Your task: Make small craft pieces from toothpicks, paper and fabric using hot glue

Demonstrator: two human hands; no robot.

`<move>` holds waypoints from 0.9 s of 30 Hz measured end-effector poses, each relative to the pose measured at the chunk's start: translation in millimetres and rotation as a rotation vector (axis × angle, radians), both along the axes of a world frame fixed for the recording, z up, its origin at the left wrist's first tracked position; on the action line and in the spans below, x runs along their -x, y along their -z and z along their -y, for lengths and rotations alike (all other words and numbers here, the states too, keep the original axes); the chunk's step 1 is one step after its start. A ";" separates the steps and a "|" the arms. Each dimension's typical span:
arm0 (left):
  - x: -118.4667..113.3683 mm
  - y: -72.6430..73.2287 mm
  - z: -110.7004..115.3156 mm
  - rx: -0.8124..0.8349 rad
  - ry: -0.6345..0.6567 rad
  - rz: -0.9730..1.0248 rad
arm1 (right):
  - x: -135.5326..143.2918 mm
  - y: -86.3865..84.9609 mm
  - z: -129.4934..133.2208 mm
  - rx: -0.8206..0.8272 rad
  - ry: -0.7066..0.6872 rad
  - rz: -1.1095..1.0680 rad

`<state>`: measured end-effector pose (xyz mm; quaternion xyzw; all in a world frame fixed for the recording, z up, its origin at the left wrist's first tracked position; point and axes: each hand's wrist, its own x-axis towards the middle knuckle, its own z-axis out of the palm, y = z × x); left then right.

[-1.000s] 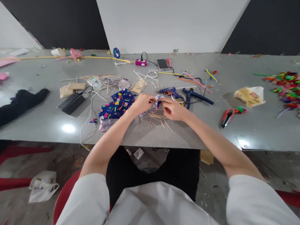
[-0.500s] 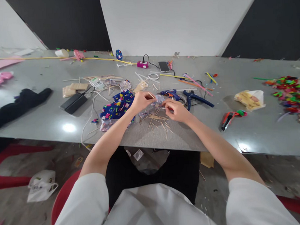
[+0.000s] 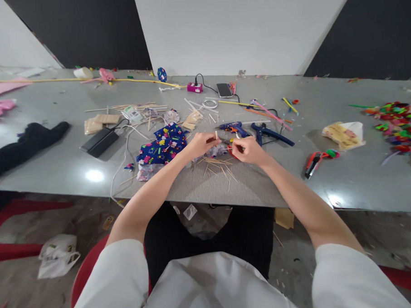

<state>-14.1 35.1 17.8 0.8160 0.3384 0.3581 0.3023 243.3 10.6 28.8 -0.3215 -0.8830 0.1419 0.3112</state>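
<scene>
My left hand (image 3: 200,144) pinches a thin wooden stick (image 3: 217,136) that points upward from its fingertips. My right hand (image 3: 248,149) is closed a little to the right, with a small red item (image 3: 230,149) at its fingertips; what it is I cannot tell. Between and below the hands lies a scatter of toothpick-like sticks (image 3: 219,168) on the grey table (image 3: 200,186). A crumpled clear wrapper (image 3: 216,150) sits under the hands. A blue patterned cloth (image 3: 162,143) lies just left of my left hand.
A blue glue gun (image 3: 234,127) and blue pliers (image 3: 271,133) lie just beyond the hands. A black power bank (image 3: 99,141) with white cable is at left, a phone (image 3: 223,90) at the back, a red cutter (image 3: 313,161) and colourful pieces (image 3: 396,123) at right.
My left hand moved slightly right and tilted the stick upright. My right hand rose and closed in toward the stick, now showing a red item at its fingertips.
</scene>
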 end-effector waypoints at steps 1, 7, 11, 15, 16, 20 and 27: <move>-1.0 0.7 1.0 -0.008 0.015 -0.016 | 0.0 0.6 -1.7 -0.004 0.010 0.025; -3.4 1.9 3.5 -0.047 0.027 -0.065 | -0.4 5.2 -9.1 -0.034 0.010 0.139; -2.1 1.3 3.4 -0.012 0.050 -0.066 | -1.3 8.1 -12.7 -0.106 0.019 0.188; -1.0 2.3 3.3 0.008 0.064 -0.093 | 0.3 9.7 -13.5 -0.104 0.002 0.166; -0.9 2.8 3.2 0.008 0.055 -0.098 | 1.0 9.6 -13.1 -0.085 -0.003 0.148; -0.8 6.2 2.1 0.009 0.035 -0.102 | 2.7 8.4 -11.0 -0.001 0.003 0.059; -2.2 7.1 3.1 0.047 0.012 -0.084 | -1.0 9.8 -7.7 -0.125 0.007 0.096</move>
